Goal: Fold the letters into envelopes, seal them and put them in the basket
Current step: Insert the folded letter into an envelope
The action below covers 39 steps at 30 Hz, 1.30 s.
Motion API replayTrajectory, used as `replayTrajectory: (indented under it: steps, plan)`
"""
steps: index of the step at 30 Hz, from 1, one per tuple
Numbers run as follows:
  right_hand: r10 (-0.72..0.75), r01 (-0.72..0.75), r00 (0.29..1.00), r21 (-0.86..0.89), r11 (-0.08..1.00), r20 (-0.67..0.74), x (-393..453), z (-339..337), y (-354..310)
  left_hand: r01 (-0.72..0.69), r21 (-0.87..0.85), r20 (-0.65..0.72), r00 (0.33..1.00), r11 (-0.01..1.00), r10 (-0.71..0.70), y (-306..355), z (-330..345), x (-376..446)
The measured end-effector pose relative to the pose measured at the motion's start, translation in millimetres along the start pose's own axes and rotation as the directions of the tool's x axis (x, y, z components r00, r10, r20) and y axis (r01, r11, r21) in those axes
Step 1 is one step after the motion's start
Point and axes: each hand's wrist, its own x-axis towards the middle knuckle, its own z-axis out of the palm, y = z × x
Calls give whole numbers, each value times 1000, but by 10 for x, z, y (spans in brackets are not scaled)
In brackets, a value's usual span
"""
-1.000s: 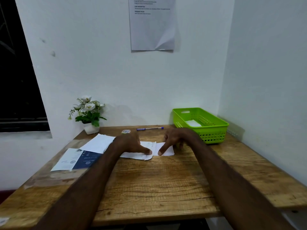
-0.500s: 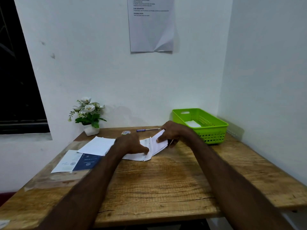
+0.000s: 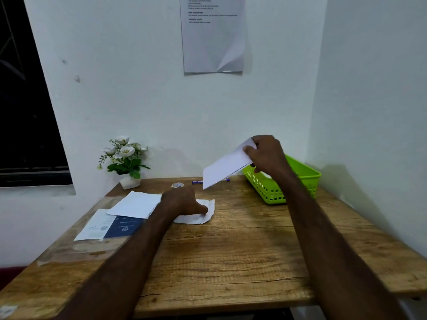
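**Sealed envelope being carried toward the basket**

At the near edge, bare wood of the table is being crossed by both forearms. Further in, at the left, a blue-and-white leaflet and a loose white sheet are lying, the sheet overlapping the leaflet. Just right of them, a crumpled white paper is being pressed flat by the left hand, its fingers extended and nothing gripped. Beyond, an envelope is being held in the air, tilted, pinched at its upper right corner by the right hand. The green basket is just beyond and right of it, something white showing inside. The depositing step is judged to be in hand; a short carry rightward over the rim and a release are called for next. Farthest back, a pen, a tape roll and a flower pot are standing by the wall.
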Motion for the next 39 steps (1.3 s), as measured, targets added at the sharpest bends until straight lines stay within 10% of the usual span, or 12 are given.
replayTrajectory:
  steps: [4,11,39]
  plan:
    - [70,-65,997,173,983,-19,14,-213,-21,35,22,11,999,999,-36,-69,-4,30]
    - [242,-321,894,163,933,377,-36,-359,116,17,-46,42,999,999,-15,-89,-20,26]
    - [375,-421,827,20,907,419,-74,-390,174,44,-152,122,992,987,-25,-11,-108,-35]
